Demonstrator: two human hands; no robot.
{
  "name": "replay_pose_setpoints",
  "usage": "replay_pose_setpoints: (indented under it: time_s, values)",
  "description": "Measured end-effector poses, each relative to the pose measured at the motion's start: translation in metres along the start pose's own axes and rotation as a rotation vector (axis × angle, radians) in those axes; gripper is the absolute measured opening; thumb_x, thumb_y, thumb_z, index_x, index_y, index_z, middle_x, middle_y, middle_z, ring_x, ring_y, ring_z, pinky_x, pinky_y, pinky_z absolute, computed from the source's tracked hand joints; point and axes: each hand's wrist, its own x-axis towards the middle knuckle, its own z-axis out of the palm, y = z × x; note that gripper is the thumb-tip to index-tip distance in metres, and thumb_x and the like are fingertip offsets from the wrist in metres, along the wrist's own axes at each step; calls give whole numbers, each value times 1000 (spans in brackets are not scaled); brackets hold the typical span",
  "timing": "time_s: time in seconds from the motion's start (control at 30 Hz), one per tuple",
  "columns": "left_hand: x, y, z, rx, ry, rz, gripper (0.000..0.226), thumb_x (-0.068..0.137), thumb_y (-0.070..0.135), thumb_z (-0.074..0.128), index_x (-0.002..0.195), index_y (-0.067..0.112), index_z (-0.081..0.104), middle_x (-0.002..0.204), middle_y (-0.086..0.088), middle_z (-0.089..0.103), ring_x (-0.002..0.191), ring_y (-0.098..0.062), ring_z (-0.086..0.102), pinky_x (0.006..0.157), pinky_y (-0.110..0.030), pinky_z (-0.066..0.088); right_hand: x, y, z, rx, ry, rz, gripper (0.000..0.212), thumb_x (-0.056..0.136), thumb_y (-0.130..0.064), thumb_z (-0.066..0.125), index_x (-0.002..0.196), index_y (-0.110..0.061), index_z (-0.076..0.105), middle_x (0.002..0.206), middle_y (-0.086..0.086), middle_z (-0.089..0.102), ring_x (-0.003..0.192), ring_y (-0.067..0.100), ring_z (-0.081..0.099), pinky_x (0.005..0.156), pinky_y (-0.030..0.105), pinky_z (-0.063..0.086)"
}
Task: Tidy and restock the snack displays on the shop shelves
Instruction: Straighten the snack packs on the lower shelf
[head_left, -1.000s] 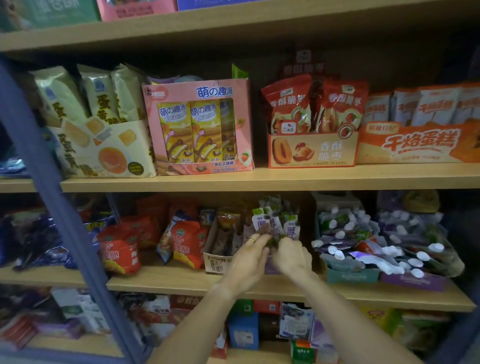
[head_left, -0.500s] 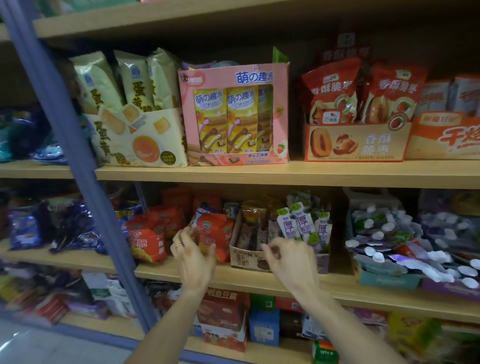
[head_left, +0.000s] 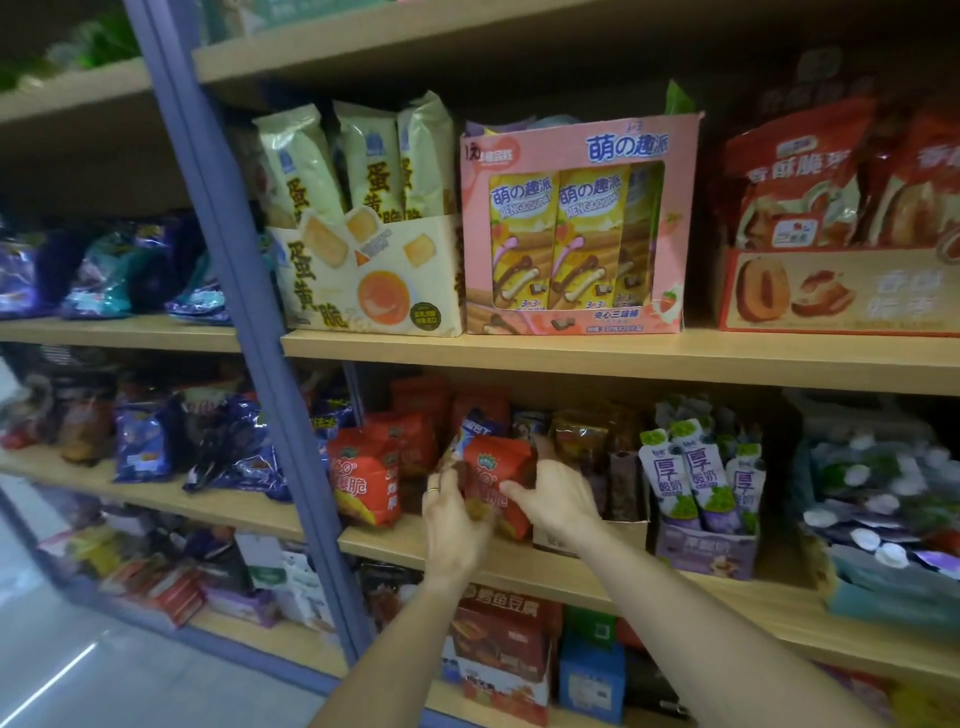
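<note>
A red snack bag (head_left: 496, 470) stands on the middle wooden shelf (head_left: 519, 558), and both my hands are on it. My left hand (head_left: 452, 519), with a ring on one finger, grips its left side. My right hand (head_left: 558, 493) holds its right edge, thumb across the front. A second red bag (head_left: 363, 480) leans just to the left. Behind them sit more red bags and a blue packet (head_left: 480, 428).
A blue upright post (head_left: 249, 322) splits the shelving at left. A brown carton of dark snack packs (head_left: 618, 478) and purple yogurt pouches (head_left: 698, 480) stand to the right. A pink biscuit-stick box (head_left: 571, 228) and egg-yolk pastry box (head_left: 369, 275) fill the shelf above.
Both hands left the yogurt pouches and moved left along the middle shelf. They now hold the red snack bag. My view has swung left as well.
</note>
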Motion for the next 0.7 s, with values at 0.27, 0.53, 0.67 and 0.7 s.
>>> replay_pose_setpoints:
  time_s: [0.27,0.53,0.67,0.7]
  values:
    - [31,-23,-23,112,51,-44,35,91,-2,60,125,2,50,123,-17,60,118,-35,57,99,-43,48,-2,-7,14,25,105,86,54,86,-56,71,118,-15,58,117,7,69,104,26,68,82,35,58]
    - [60,-28,0,432,-184,36,71,90,16,70,149,5,32,138,-16,57,127,-35,55,112,-39,42,-4,-4,0,342,228,195,59,87,-54,72,123,-9,58,120,10,67,106,28,67,84,37,58]
    - [54,-24,5,546,-74,59,68,88,15,63,148,5,35,144,-17,50,137,-34,43,120,-36,28,9,4,2,494,154,212,65,85,-54,74,136,-21,50,117,5,69,101,23,67,82,38,60]
    - [48,-23,3,517,-31,47,60,85,14,63,141,5,43,138,-17,54,131,-34,46,116,-36,32,12,6,2,529,129,213,64,86,-52,73,137,-24,46,111,4,70,95,20,67,76,35,58]
